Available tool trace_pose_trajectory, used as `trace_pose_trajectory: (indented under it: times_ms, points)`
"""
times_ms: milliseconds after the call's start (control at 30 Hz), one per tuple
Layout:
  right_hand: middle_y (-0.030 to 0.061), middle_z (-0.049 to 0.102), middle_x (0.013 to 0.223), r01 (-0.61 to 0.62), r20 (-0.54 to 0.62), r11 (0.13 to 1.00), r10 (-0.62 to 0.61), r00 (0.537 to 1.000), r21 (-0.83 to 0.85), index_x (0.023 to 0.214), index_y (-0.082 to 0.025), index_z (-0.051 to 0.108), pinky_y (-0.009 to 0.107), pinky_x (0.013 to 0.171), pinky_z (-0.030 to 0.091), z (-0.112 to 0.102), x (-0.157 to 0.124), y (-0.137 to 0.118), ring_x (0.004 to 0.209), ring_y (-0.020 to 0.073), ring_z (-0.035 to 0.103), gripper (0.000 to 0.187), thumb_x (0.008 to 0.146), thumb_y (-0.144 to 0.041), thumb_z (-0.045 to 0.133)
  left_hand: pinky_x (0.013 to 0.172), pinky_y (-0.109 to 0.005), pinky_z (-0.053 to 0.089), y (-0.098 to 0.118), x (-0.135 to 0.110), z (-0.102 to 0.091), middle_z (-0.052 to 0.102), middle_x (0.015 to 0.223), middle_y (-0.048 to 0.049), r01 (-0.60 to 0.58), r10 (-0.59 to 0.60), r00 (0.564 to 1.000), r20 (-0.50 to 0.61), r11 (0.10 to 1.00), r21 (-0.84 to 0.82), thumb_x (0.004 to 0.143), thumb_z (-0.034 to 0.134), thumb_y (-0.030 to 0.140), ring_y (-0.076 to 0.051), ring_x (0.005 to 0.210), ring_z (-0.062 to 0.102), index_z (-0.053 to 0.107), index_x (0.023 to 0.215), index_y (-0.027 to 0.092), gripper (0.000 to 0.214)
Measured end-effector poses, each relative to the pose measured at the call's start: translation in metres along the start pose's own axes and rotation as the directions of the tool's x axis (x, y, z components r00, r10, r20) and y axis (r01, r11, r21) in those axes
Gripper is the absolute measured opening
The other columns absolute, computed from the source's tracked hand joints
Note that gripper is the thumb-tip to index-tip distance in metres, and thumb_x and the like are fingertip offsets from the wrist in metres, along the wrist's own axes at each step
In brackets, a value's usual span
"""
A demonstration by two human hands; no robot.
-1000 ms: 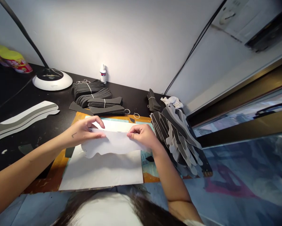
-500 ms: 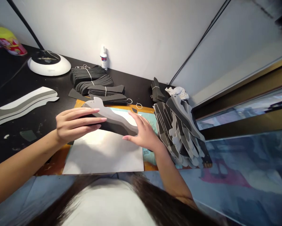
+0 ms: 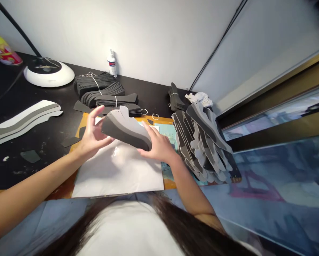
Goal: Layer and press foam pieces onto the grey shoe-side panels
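Note:
My right hand (image 3: 160, 144) grips the right end of a curved flat piece (image 3: 129, 128), thumb below and fingers behind. The piece has a dark grey band at the lower side, then mid-grey and light grey bands, with a small tab on top. It is held tilted above a white sheet (image 3: 119, 181). My left hand (image 3: 94, 133) is at the piece's left end, with its fingers spread and curved apart. The thumb is by the lower edge; whether it touches I cannot tell.
Similar banded pieces (image 3: 207, 142) lie heaped at right. Bundles of dark strips (image 3: 103, 89) sit at the back, near a white bottle (image 3: 112, 64) and a lamp base (image 3: 48, 76). Long layered pieces (image 3: 26, 121) lie at left. Crumpled white tissue (image 3: 200, 99) is by the wall.
My left hand has opened away from the piece, its fingers spreading at the left end. The piece has turned to show more of its dark band, still in my right hand.

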State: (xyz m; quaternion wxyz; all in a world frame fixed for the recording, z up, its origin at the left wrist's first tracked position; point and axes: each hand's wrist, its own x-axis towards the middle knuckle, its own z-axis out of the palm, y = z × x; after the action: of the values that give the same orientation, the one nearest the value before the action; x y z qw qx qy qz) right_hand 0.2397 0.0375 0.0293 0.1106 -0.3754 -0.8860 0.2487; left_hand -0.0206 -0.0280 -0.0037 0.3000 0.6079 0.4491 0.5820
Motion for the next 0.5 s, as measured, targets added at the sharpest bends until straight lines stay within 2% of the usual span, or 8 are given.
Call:
trace_pose_trajectory:
  times_ms: [67,100,167,267,367,433,500]
  points:
    - [0.0149,0.044,0.161,-0.027,0.003,0.999,0.027,1.000,-0.042,0.166,-0.025,0.023,0.054,0.097,0.054,0.003,0.002,0.006,0.125,0.0425,0.060,0.098,0.084,-0.046,0.072,0.077,-0.028,0.059,-0.008,-0.003,-0.001,0.066,0.126,-0.0103,0.266,-0.244,0.961,0.131,0.945,-0.189,0.092,0.074,0.043,-0.015,0.089,0.068,0.026,0.159,0.029,0.083]
    - [0.0151,0.045,0.160,-0.030,0.011,0.999,0.031,0.999,-0.046,0.166,-0.025,0.024,0.054,0.097,0.054,0.004,0.002,0.010,0.125,0.0426,0.060,0.098,0.084,-0.046,0.073,0.074,-0.026,0.059,-0.011,-0.004,-0.002,0.069,0.117,-0.0086,0.353,-0.320,0.933,0.164,0.899,-0.258,0.095,0.069,0.040,-0.014,0.082,0.068,0.029,0.159,0.028,0.076]
    - [0.0135,0.043,0.162,-0.021,0.032,1.000,0.021,0.999,-0.001,0.165,-0.027,0.025,0.055,0.102,0.052,0.007,0.004,0.016,0.131,0.0428,0.057,0.101,0.082,-0.048,0.078,0.073,-0.024,0.060,-0.018,-0.005,-0.004,0.071,0.110,-0.0061,0.454,-0.423,0.891,0.165,0.826,-0.334,0.099,0.064,0.034,-0.012,0.079,0.068,0.036,0.156,0.026,0.064]
    - [0.0118,0.048,0.159,-0.035,0.023,0.986,0.031,0.999,0.165,0.163,-0.030,0.031,0.054,0.110,0.048,0.011,0.006,0.026,0.138,0.0383,0.053,0.094,0.085,-0.050,0.079,0.074,-0.021,0.061,-0.024,-0.004,-0.004,0.072,0.115,-0.0053,0.504,-0.499,0.859,0.115,0.782,-0.367,0.097,0.068,0.031,-0.013,0.086,0.070,0.039,0.153,0.025,0.063]
    - [0.0112,0.062,0.146,-0.056,-0.002,0.949,0.059,0.998,0.310,0.155,-0.027,0.044,0.047,0.108,0.050,0.013,0.009,0.034,0.132,0.0309,0.060,0.063,0.098,-0.047,0.065,0.071,-0.017,0.061,-0.027,-0.004,-0.003,0.074,0.111,-0.0042,0.526,-0.535,0.838,0.106,0.744,-0.412,0.094,0.074,0.029,-0.011,0.081,0.069,0.043,0.152,0.024,0.066]
    - [0.0085,0.063,0.146,-0.043,-0.005,0.943,0.047,0.999,0.330,0.148,-0.027,0.051,0.045,0.108,0.051,0.013,0.009,0.035,0.131,0.0288,0.061,0.052,0.101,-0.046,0.060,0.067,-0.015,0.061,-0.026,-0.004,-0.002,0.075,0.104,-0.0022,0.535,-0.549,0.828,0.115,0.712,-0.454,0.092,0.078,0.029,-0.010,0.075,0.068,0.045,0.150,0.023,0.067]
    - [0.0057,0.061,0.148,-0.049,0.000,0.956,0.051,0.999,0.290,0.147,-0.029,0.052,0.045,0.108,0.050,0.012,0.009,0.033,0.132,0.0291,0.061,0.053,0.098,-0.047,0.064,0.067,-0.016,0.061,-0.024,-0.004,0.000,0.075,0.100,-0.0011,0.538,-0.560,0.821,0.110,0.695,-0.476,0.088,0.082,0.030,-0.010,0.074,0.068,0.046,0.149,0.023,0.072]
